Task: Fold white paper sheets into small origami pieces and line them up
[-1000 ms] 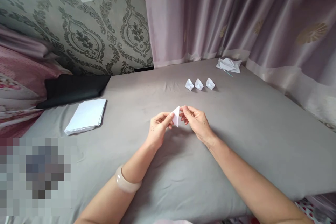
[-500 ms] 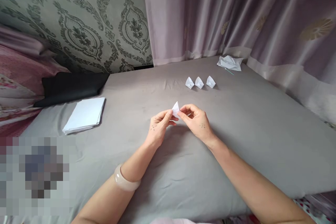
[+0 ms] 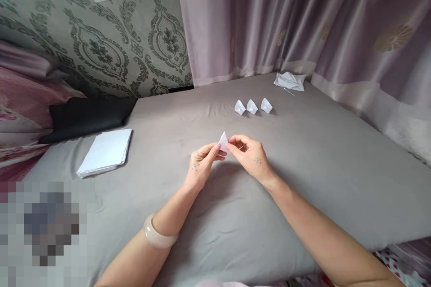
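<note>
Between my two hands is a small piece of folded white paper (image 3: 223, 141), its pointed tip upward, held above the grey sheet. My left hand (image 3: 202, 161) pinches its left edge between thumb and fingers. From the other side, my right hand (image 3: 248, 154) grips the right edge with thumb and forefinger. The fingers cover the paper's lower part. Beyond my hands, three small folded paper boats (image 3: 252, 107) stand in a row on the sheet.
A stack of white paper (image 3: 106, 150) lies at the left, near a black cloth (image 3: 90, 116). Several folded papers (image 3: 289, 81) and a thin light-blue stick (image 3: 289, 92) rest at the back right. Purple curtains (image 3: 256, 22) hang behind the grey-covered surface (image 3: 303, 166).
The view has shifted slightly. Both hands keep hold of the folded paper, which now shows as a narrower, flatter triangle. The paper boats and stack stay where they were.
</note>
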Demonstrator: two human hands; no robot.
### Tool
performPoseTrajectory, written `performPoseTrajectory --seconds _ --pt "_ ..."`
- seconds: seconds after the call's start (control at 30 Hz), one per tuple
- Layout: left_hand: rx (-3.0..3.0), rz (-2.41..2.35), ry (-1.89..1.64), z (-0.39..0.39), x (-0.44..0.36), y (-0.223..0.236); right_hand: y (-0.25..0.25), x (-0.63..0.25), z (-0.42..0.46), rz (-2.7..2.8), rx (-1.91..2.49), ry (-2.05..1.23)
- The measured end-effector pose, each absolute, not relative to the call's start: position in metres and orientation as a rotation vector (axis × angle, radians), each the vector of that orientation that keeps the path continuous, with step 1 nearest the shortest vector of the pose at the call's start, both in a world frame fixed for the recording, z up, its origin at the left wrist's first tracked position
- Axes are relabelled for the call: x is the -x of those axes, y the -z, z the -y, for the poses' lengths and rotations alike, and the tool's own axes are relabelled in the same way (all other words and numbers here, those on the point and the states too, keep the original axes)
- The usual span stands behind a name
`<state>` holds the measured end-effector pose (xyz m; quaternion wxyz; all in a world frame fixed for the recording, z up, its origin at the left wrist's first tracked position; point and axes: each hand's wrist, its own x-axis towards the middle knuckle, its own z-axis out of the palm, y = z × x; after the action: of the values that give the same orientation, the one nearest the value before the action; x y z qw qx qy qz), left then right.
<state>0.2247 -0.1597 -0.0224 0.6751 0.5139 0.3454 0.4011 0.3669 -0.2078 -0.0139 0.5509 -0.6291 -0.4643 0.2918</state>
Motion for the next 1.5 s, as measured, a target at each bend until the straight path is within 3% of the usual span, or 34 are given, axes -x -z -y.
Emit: performPoseTrajectory --seconds 0.37,0.63,0.77,1.17,1.5 --pt "-1.532 -0.89 -0.999 0.161 -0.222 0.036 0.015 -0.361 0.209 1.046 1.497 -0.717" --pt "-1.116 -0.684 -0.738 0.155 -0.218 0.019 0.008 -0.379 0.208 1.015 1.194 -1.328" --pt "-1.032 -0.568 -0.595 0.15 -0.215 0.019 0.008 -0.385 0.209 1.041 1.111 -1.48" --pt "-1.132 -0.492 -0.332 0.142 -0.203 0.012 0.007 -0.393 0.21 1.167 1.146 -1.485" --pt "-1.241 -0.64 -0.576 0.144 -0.211 0.019 0.009 -0.393 0.208 1.298 1.307 -1.27"
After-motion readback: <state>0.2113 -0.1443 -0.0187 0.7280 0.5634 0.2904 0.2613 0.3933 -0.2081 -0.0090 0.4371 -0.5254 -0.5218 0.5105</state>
